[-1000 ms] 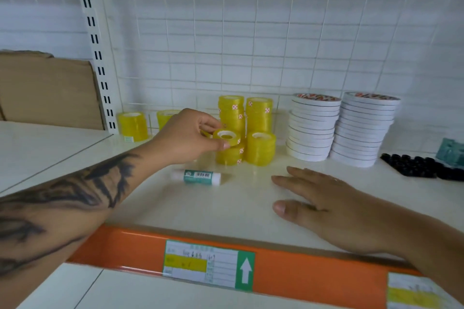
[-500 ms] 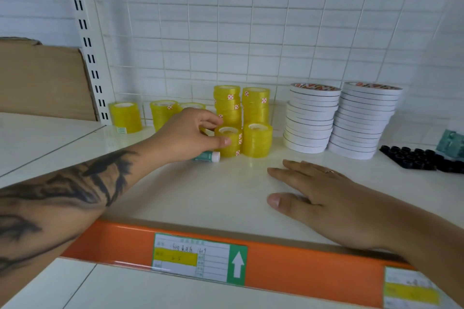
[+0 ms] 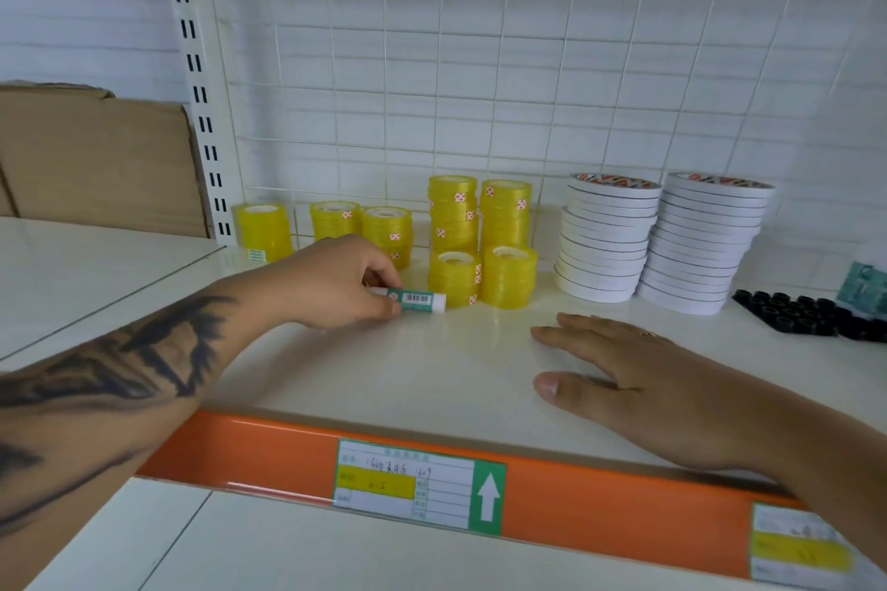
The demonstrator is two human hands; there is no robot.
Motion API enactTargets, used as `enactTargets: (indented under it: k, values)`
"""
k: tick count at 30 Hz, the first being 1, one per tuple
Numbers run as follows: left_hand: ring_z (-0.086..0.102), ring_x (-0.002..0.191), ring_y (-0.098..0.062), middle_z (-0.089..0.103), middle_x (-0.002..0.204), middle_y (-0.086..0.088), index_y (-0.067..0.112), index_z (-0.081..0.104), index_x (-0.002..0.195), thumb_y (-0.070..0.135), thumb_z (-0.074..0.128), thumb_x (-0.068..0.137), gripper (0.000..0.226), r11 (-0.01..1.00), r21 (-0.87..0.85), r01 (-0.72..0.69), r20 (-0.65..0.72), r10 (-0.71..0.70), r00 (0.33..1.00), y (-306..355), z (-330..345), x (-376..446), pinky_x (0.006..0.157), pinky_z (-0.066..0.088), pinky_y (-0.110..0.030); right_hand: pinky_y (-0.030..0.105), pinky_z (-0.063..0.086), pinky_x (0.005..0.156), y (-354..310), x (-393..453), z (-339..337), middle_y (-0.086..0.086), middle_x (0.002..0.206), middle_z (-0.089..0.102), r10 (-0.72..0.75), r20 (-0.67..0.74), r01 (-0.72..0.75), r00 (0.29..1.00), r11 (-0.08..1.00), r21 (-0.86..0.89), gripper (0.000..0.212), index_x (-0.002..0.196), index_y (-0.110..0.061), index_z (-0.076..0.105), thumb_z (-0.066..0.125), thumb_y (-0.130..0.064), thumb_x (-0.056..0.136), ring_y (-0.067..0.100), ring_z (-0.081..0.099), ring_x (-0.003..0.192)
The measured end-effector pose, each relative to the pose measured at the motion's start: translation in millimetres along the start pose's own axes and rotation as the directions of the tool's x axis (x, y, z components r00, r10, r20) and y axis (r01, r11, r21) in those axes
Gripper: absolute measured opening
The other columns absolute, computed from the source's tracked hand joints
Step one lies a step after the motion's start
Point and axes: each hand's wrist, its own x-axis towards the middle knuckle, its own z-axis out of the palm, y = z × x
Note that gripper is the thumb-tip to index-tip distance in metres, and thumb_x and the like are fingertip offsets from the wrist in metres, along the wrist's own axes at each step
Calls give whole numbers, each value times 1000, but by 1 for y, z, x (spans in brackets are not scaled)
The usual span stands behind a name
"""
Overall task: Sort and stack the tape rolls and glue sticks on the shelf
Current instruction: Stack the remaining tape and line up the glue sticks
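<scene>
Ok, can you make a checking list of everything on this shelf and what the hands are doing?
Surface: white shelf, orange front edge with price labels.
Job's things: glue stick lying flat; yellow tape rolls stacked; white tape rolls in two stacks.
Clutter: black caps, teal packet at right.
Hands: left hand pinches the glue stick; right hand rests flat.
Cables: nothing seen.
Surroundings: wire grid back, cardboard at left.

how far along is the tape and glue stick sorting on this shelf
Mostly done: yellow tape rolls and white tape rolls stand stacked at the back. In hand: the left hand pinches the glue stick lying on the shelf; right hand rests flat. Left: placing that stick.
</scene>
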Motion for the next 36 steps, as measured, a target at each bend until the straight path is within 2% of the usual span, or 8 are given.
enactTargets:
  k: [6, 9, 11, 18, 21, 27, 31, 36]
  values:
    - [59, 69, -1, 69, 81, 15, 36, 73, 90, 36, 83, 83, 13, 997, -25, -74, 86, 76, 993, 6, -12, -18, 65, 43, -27, 19, 30, 111, -6, -2, -3, -44, 136, 38, -12, -143, 25, 990, 995, 92, 66, 134, -58, 49, 48, -83, 74, -14, 35, 132]
    - [63, 66, -5, 72, 75, 17, 37, 73, 89, 37, 85, 81, 15, 982, -96, -163, 97, 172, 980, 23, -24, -28, 69, 49, -35, 8, 44, 89, -16, -3, -9, -37, 106, 65, -59, -487, 166, 872, 969, 180, 24, 105, -48, 68, 73, -52, 82, -17, 57, 107]
    - [68, 73, -17, 74, 79, 11, 35, 76, 88, 35, 88, 78, 16, 949, -196, -247, 58, 263, 963, 40, -29, -34, 75, 54, -44, 18, 52, 91, -26, -3, -12, -25, 98, 72, -74, -613, 270, 787, 934, 233, 18, 99, -37, 71, 77, -40, 82, -4, 67, 100]
    - [67, 80, -17, 76, 93, -12, 19, 81, 90, 21, 91, 61, 30, 629, -727, -274, -81, 318, 945, 103, -14, -37, 82, 54, -40, 26, 59, 76, -36, -26, -21, -4, 80, 77, -16, -611, 363, 792, 817, 448, 3, 83, -20, 77, 80, -19, 83, 11, 73, 76]
    - [71, 80, -11, 76, 86, 2, 17, 78, 98, 21, 84, 68, 31, 533, -819, -211, -43, 311, 950, 142, -2, -33, 80, 53, -37, 41, 60, 76, -19, -41, -32, 7, 75, 76, 58, -637, 367, 769, 775, 515, 5, 81, -14, 76, 81, -14, 81, 22, 72, 71]
    - [75, 78, -25, 78, 90, -2, 23, 75, 105, 21, 79, 89, 16, 594, -736, -324, -176, 293, 940, 227, 25, -17, 80, 62, -51, 50, 62, 73, 30, -80, -78, 0, 78, 77, 206, -777, 368, 594, 790, 491, 9, 90, -19, 67, 74, -24, 90, 21, 73, 75]
    - [72, 74, -21, 76, 84, 1, 25, 77, 88, 22, 82, 85, 7, 645, -641, -417, -281, 308, 909, 293, 42, 3, 69, 61, -37, 18, 43, 48, 74, -100, -113, -13, 78, 75, 164, -752, 180, 638, 918, 352, 17, 92, -32, 67, 78, -42, 85, -1, 61, 54]
    - [71, 73, -18, 76, 84, -12, 15, 79, 93, 24, 85, 82, 16, 681, -626, -381, -257, 281, 925, 346, 72, 34, 70, 52, -29, 20, 42, 51, 133, -108, -138, -13, 76, 74, 167, -706, 39, 688, 963, 266, 15, 89, -31, 67, 78, -41, 86, -2, 61, 55]
